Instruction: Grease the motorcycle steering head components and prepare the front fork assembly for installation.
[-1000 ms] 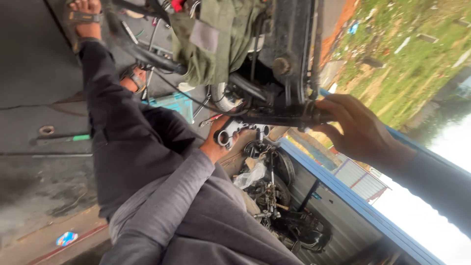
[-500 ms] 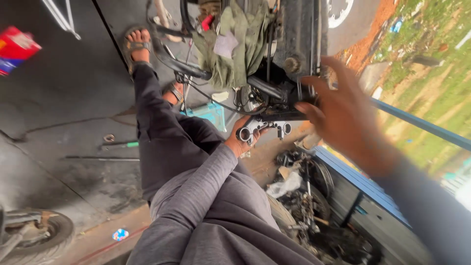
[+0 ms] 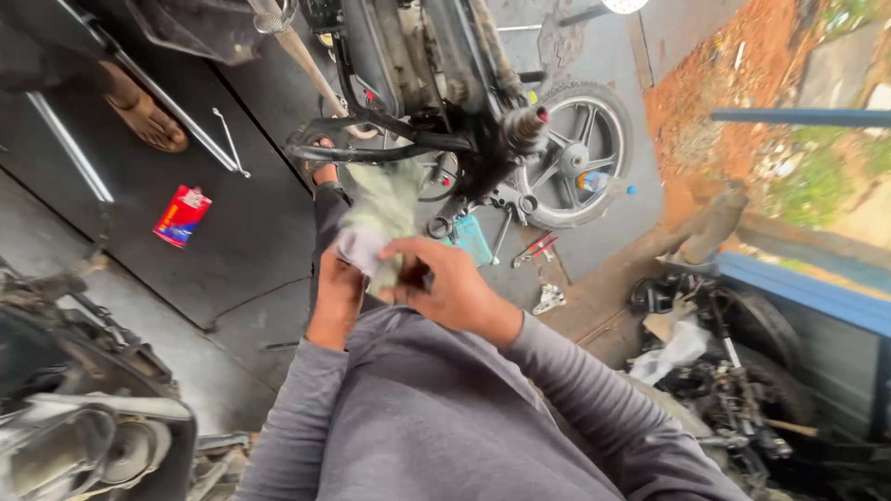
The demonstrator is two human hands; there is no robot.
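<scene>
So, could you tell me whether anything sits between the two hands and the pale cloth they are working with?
Nothing visible does: the left hand and right hand both already touch the pale cloth, holding it above the lap.

Pale green cloth point(image 3: 385, 218), grey sleeves point(image 3: 575, 371), red packet point(image 3: 182, 215), black wheel point(image 3: 577, 153).

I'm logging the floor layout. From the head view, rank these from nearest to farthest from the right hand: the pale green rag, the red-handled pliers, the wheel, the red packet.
From the right hand:
1. Pale green rag: touching, held with the left hand.
2. Red-handled pliers: on the floor, just beyond.
3. Wheel: behind the pliers.
4. Red packet: across the floor on the opposite side.
</scene>
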